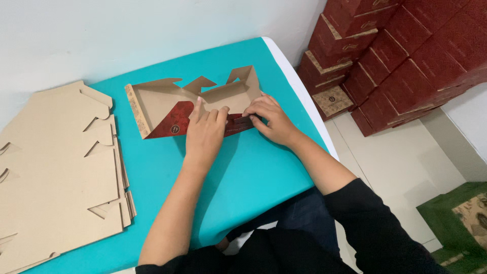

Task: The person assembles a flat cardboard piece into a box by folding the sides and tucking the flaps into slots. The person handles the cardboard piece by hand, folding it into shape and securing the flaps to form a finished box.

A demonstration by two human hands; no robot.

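Both hands [236, 124] flat, seemingly pressing a half-folded red-and-tan carton [167, 104] beside stacked tan blanks [56, 167].

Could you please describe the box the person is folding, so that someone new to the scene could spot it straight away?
Start at the teal table. Near its far edge, under the left hand and right hand, lies the half-folded box. Unlike the stack of flat blanks to its left, its walls stand up and it shows a dark red printed outside; unlike the finished red boxes stacked on the floor, it lies open.

1 half-folded box [167, 104], 1 stack flat blanks [56, 167], approx. 12+ finished red boxes [401, 45].
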